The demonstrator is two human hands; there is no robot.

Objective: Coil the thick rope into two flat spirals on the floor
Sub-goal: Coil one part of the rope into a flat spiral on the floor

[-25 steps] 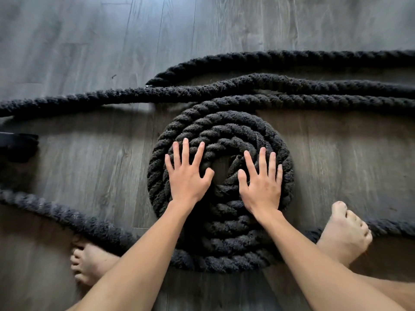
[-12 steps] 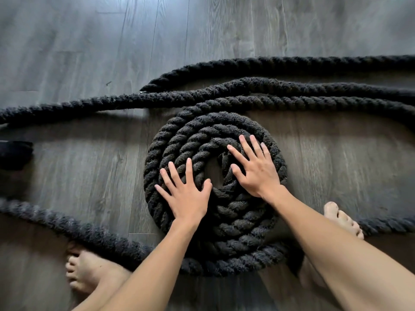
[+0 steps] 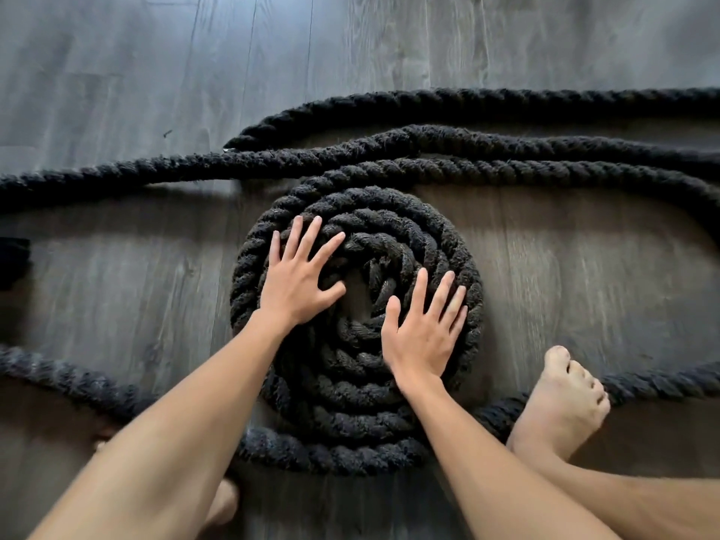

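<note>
A thick black twisted rope lies on the grey plank floor, and part of it is wound into one flat spiral [image 3: 389, 212] in the middle of the view. My left hand [image 3: 298, 276] presses flat on the spiral's left side, fingers spread. On the spiral's right side my right hand [image 3: 424, 329] lies flat too, fingers straight. Loose rope strands [image 3: 506, 148] run across the floor behind the spiral. One more strand [image 3: 58, 374] trails off at the lower left.
My right foot [image 3: 561, 403] stands on the floor just right of the spiral, against a rope strand. Part of my left foot [image 3: 224, 500] shows under my left forearm. A dark object [image 3: 13, 263] sits at the left edge. Bare floor lies beyond the rope.
My left hand moved up and away along the spiral's left side while my right hand slid back toward me on the right side, a clockwise turning push. My right foot shifted forward.
</note>
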